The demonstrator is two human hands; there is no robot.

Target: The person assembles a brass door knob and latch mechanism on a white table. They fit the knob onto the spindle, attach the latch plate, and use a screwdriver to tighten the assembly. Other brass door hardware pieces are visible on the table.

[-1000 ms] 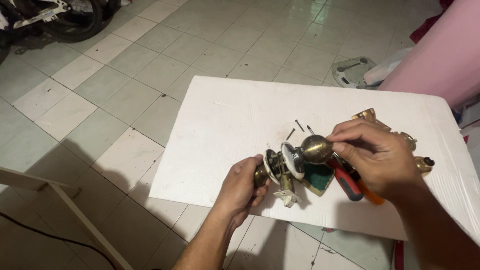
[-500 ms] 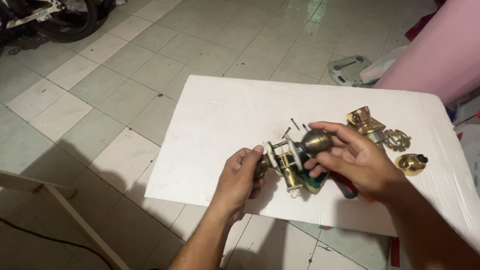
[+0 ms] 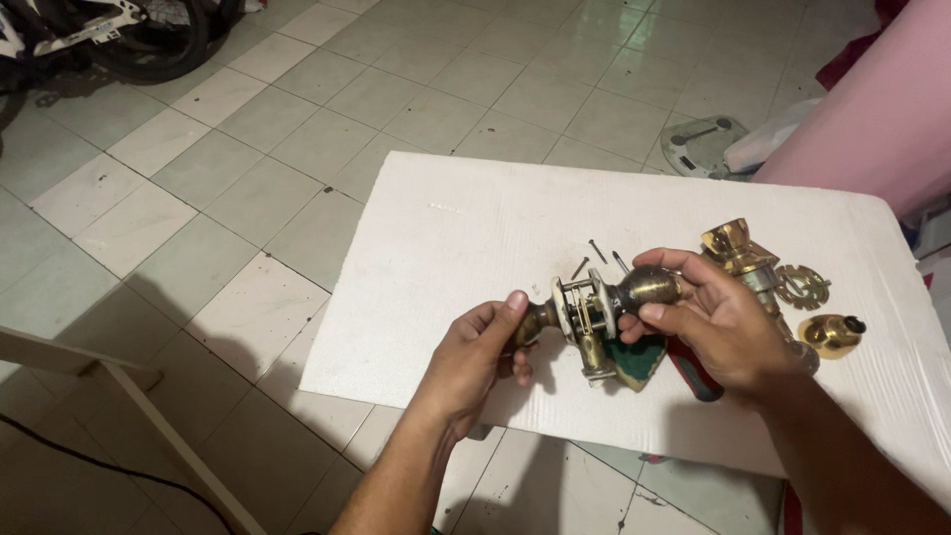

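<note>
Door-knob lock [image 3: 594, 307] — now between both hands, level

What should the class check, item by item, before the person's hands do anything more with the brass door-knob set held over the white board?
1. Left hand grips one knob end: ok.
2. Right hand grips the other knob of the knob assembly: ok.
3. Assembly held above the white board: ok.
4. Loose screws lie on the board, clear of the edge: ok.
5. Spare brass parts rest beside the right hand: ok.
6. Latch mechanism intact: cannot tell.
</note>
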